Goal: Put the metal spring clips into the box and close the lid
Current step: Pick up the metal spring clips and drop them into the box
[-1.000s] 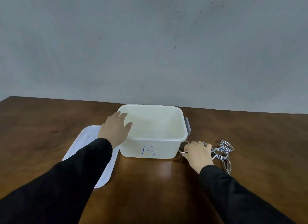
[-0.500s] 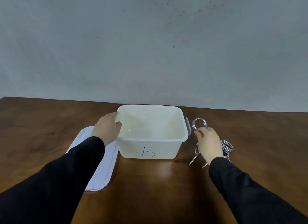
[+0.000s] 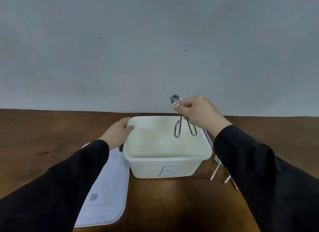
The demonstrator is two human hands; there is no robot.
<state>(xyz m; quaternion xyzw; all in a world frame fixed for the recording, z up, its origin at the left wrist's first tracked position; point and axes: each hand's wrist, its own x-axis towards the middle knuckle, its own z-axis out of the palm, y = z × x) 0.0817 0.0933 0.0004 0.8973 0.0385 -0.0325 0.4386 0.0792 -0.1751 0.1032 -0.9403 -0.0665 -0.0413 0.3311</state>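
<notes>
Both arms are stretched forward in black sleeves, one hand laid flat and the other raised in a pinch.

The left hand [image 3: 119, 132] is held low with palm down and fingers extended together, the thumb [image 3: 129, 127] pointed right and the wrist kept straight. The right hand [image 3: 198, 111] is lifted higher, its back turned up, the fingers [image 3: 179, 109] curled and pinched shut on a clip [image 3: 179, 117], the wrist bent slightly downward.
</notes>
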